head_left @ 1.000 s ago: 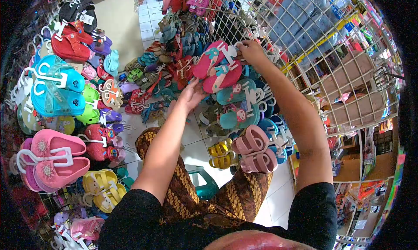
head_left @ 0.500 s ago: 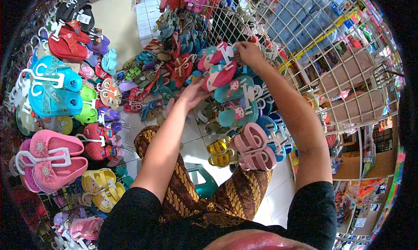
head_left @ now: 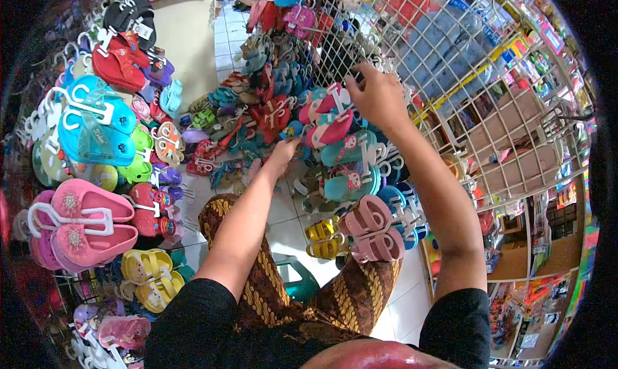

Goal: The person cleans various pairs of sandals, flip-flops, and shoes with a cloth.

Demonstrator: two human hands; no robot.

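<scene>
Right hand (head_left: pixel 378 100) raised at wire rack (head_left: pixel 463 60), fingers curled onto white hanger (head_left: pixel 339 100) of pink sandals (head_left: pixel 327 126). Pair hangs against rack, just above teal sandals (head_left: pixel 351 151). Left hand (head_left: pixel 283 151) open, fingers loose, just below pair's lower end; contact cannot be told.

— Entry one, upper garment?
— I wear a plain black top (head_left: pixel 212 343). The left sleeve (head_left: pixel 193 308) and the right sleeve (head_left: pixel 460 321) are short and end above my elbows.
— Entry two, lower garment?
— A batik cloth (head_left: pixel 357 292) over my legs: dark brown ground, close-set golden-yellow pattern.
— Entry three, hands?
— My left hand (head_left: pixel 283 151) and right hand (head_left: pixel 378 97) are bare, forearms too.
</scene>
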